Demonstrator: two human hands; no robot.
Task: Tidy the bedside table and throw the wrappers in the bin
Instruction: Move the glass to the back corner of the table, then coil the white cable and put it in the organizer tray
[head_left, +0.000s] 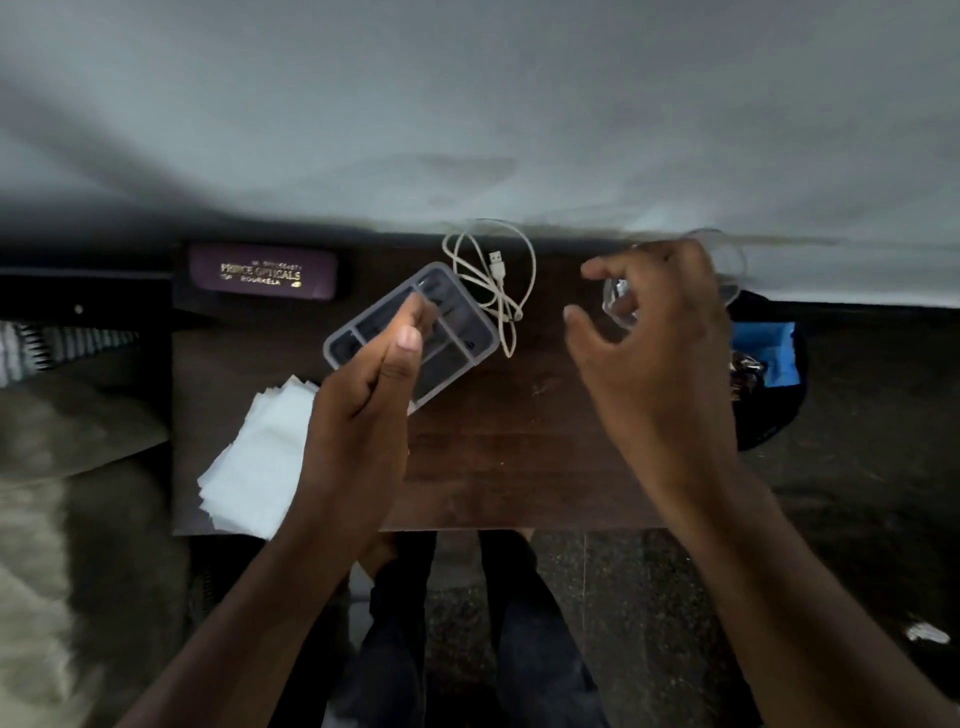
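Note:
My left hand (374, 384) hovers over the near corner of a grey divided tray (457, 332) on the dark wooden bedside table (519, 457). Its thumb is pressed to the forefinger, and I see nothing between them. My right hand (654, 353) is raised with fingers spread and empty, in front of a clear glass-like object (618, 296) at the table's back right. A black bin (774, 415) stands just right of the table, with a blue wrapper (763, 348) inside it.
A tangled white USB cable (493, 280) lies behind the tray. A purple spectacle case (262, 273) sits at the back left. A stack of white tissues (254, 457) overhangs the front left corner. A pale wall rises behind; my legs are below the front edge.

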